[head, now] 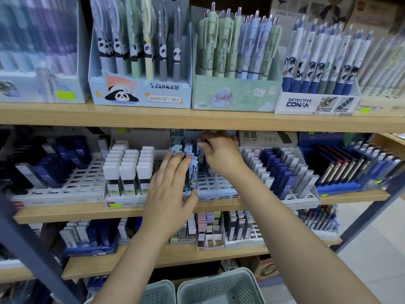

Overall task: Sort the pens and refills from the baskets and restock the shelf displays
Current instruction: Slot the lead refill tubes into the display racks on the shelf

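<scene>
1. At frame centre, both hands work in a slotted tray (210, 183) on the middle shelf (65, 212). The left hand (168, 194) lies with fingers straight against a row of patterned refill cases (192, 170), thumb at the tray's front edge. The right hand (219, 150) curls over cases further back; its grip is hidden by its own fingers.
2. Left of the tray stand white-capped lead cases (129, 172) in three columns; right of it, navy and grey cases (282, 170).
3. On the upper shelf stand the panda pen box (140, 93), green pen box (234, 95) and Detective Conan box (313, 104).
4. At bottom centre sit two grey perforated baskets (219, 286).
</scene>
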Motion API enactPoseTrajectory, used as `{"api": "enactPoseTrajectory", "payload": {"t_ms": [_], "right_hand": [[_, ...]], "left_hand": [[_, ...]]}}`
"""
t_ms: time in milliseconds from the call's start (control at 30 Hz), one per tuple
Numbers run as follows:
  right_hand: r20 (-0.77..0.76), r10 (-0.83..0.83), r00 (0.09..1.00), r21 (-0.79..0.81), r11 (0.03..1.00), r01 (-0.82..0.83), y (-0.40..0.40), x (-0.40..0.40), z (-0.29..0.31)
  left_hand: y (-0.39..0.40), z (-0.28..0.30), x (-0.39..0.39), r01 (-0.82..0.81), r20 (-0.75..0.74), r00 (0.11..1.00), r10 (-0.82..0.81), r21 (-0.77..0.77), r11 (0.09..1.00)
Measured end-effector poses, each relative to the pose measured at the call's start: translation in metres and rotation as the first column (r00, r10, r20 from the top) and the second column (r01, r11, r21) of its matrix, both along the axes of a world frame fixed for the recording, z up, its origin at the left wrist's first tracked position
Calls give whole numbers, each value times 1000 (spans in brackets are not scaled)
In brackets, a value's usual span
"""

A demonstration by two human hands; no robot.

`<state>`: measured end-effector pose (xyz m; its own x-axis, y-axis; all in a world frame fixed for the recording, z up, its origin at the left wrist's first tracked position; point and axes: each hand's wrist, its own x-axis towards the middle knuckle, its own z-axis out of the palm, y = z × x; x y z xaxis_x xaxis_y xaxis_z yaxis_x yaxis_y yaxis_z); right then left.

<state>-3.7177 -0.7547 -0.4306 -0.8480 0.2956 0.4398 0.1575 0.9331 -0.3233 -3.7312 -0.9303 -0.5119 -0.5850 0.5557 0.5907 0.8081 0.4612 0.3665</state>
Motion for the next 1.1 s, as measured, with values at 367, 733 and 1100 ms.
{"api": "enactPoseTrajectory", "payload": {"t_ms": [367, 733, 1100], "right_hand": [[-200, -24, 979, -55, 998, 13, 1, 4, -11], [-289, 3, 957, 0, 1000, -3, -3, 3, -10], [-257, 32, 966, 121, 993, -1, -7, 1, -2]], "left_hand": [[1, -1, -1, -16, -5, 1000, 16, -5, 1000], [1, -1, -1, -9, 0, 1000, 9, -7, 1000], [1, -2, -1, -13, 0, 1000, 13, -3, 1000]]}}
